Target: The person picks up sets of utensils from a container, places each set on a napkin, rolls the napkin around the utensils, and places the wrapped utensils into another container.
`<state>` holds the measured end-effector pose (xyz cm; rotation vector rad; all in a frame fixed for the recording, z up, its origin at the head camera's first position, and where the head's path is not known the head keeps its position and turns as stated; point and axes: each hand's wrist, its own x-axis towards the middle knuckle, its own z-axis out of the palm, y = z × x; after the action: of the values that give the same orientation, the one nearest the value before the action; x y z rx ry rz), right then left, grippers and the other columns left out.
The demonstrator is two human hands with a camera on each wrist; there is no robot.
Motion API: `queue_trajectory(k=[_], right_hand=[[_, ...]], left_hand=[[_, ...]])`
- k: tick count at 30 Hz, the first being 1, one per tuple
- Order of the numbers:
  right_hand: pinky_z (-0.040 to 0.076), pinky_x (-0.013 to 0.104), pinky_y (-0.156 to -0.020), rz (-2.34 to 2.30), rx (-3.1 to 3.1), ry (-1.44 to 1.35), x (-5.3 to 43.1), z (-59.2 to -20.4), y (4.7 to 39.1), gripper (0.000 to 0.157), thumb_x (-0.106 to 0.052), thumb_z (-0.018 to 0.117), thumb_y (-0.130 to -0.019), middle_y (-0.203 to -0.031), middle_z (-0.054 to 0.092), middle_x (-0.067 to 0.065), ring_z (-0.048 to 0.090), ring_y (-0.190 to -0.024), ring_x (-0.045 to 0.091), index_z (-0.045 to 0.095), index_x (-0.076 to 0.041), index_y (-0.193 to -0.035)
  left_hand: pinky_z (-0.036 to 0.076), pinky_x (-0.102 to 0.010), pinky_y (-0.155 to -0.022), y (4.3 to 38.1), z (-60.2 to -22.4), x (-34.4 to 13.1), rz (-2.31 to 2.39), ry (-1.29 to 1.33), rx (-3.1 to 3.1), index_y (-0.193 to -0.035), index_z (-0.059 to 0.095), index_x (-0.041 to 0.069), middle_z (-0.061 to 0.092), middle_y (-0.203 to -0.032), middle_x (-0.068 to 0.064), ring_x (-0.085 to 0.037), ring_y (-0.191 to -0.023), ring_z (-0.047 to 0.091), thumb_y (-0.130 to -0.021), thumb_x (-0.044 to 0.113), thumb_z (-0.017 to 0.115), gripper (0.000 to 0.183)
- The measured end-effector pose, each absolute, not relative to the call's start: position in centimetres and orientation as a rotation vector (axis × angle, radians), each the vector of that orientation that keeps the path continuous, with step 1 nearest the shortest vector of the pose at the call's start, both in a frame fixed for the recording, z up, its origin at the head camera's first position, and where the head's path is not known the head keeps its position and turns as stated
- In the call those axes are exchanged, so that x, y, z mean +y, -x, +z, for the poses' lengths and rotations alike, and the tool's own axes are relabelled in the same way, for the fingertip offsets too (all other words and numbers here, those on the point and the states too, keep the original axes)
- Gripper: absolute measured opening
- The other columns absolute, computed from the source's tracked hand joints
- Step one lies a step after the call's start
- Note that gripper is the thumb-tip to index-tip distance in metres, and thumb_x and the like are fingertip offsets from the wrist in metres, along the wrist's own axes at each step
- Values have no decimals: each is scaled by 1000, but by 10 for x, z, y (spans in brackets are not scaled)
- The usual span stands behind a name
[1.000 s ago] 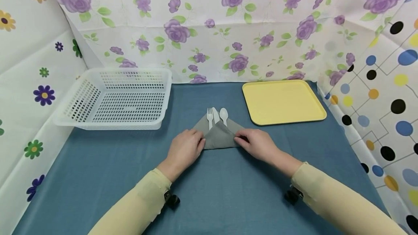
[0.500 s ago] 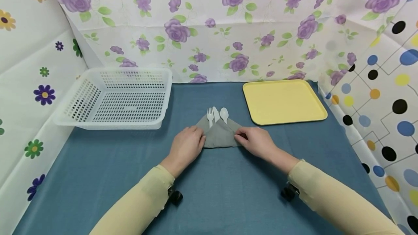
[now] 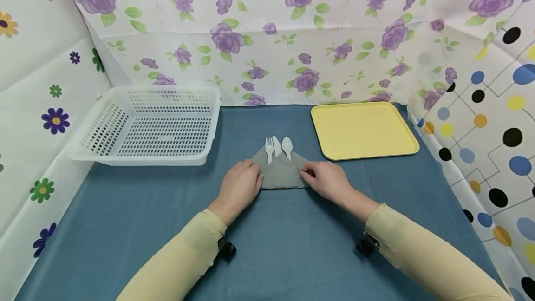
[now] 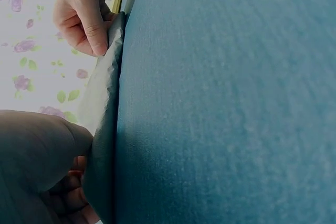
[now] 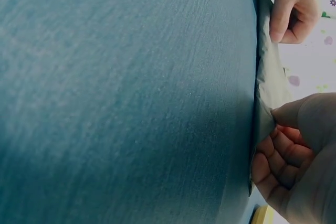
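A grey napkin (image 3: 281, 176) lies on the table, its near edge folded up into a pointed flap. Out of the fold stick a white fork (image 3: 269, 148), a white knife (image 3: 276, 147) and a white spoon (image 3: 287, 147), heads pointing away; their lower ends are hidden by the flap. My left hand (image 3: 239, 185) pinches the napkin's left side, thumb on top and fingers underneath in the left wrist view. On the right side, my right hand (image 3: 329, 181) pinches the napkin between thumb and forefinger, with the other fingers loosely curled in the right wrist view.
A white perforated plastic basket (image 3: 198, 158) stands at the back left of the blue cloth-covered table (image 3: 288, 245). At the back right lies a yellow tray (image 3: 363, 131). Patterned sheets (image 3: 267, 59) wall in the back and both sides.
Over the second, both hands and the napkin's near edge have shifted very slightly away from me, and my forearms have drawn a little inward. The hands have kept their hold on the napkin.
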<state>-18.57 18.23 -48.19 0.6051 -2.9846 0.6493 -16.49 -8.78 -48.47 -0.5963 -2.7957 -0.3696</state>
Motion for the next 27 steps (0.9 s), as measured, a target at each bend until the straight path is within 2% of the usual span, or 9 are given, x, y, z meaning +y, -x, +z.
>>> queue_trajectory(k=[10, 13, 17, 19, 22, 25, 27], right_hand=[[54, 38, -60, 561, -2948, -634, 179, -481, 183, 10, -20, 78, -105, -78, 70, -5, 59, -64, 9, 81, -14, -98], [56, 39, -61, 473, -2901, -682, 179, -482, 181, 9, -20, 78, -105, -83, 73, -1, 63, -68, 12, 82, -12, -107], [61, 43, -68, 382, -2802, -755, 180, -482, 181, 17, -21, 79, -105, -94, 77, 4, 71, -80, 19, 81, -8, -116], [62, 44, -73, 343, -2743, -811, 181, -482, 182, 21, -19, 81, -104, -100, 76, 6, 72, -86, 23, 80, -7, -120], [63, 45, -88, 307, -2658, -950, 181, -481, 183, 30, -17, 83, -102, -115, 75, 10, 73, -104, 28, 78, -5, -130], [57, 48, -107, 293, -2593, -1123, 180, -482, 184, 44, -13, 82, -102, -138, 71, 14, 67, -128, 32, 71, -4, -144], [52, 50, -115, 281, -2568, -1222, 179, -483, 184, 49, -12, 81, -103, -149, 67, 15, 62, -139, 35, 68, -4, -149]], left_hand=[[59, -45, -78, 165, -483, -86, -330, 596, -2794, -88, 75, 8, 70, -93, -9, -30, -83, 66, -106, 19, 78, 21], [60, -46, -78, 165, -483, -86, -318, 599, -2795, -86, 73, 9, 70, -93, -9, -30, -83, 66, -105, 19, 79, 23], [60, -46, -78, 165, -483, -85, -304, 605, -2792, -85, 73, 9, 70, -93, -10, -30, -82, 66, -105, 19, 79, 23], [60, -46, -78, 165, -483, -85, -302, 606, -2792, -85, 73, 9, 70, -93, -10, -30, -82, 66, -105, 20, 79, 24], [60, -46, -78, 165, -483, -85, -303, 603, -2798, -86, 73, 9, 70, -93, -9, -30, -83, 67, -105, 20, 79, 23], [60, -46, -77, 166, -483, -85, -296, 597, -2804, -86, 73, 9, 70, -92, -9, -30, -83, 67, -105, 20, 79, 23], [60, -47, -77, 166, -483, -85, -290, 597, -2805, -86, 73, 9, 70, -92, -9, -30, -82, 67, -105, 20, 79, 23]])
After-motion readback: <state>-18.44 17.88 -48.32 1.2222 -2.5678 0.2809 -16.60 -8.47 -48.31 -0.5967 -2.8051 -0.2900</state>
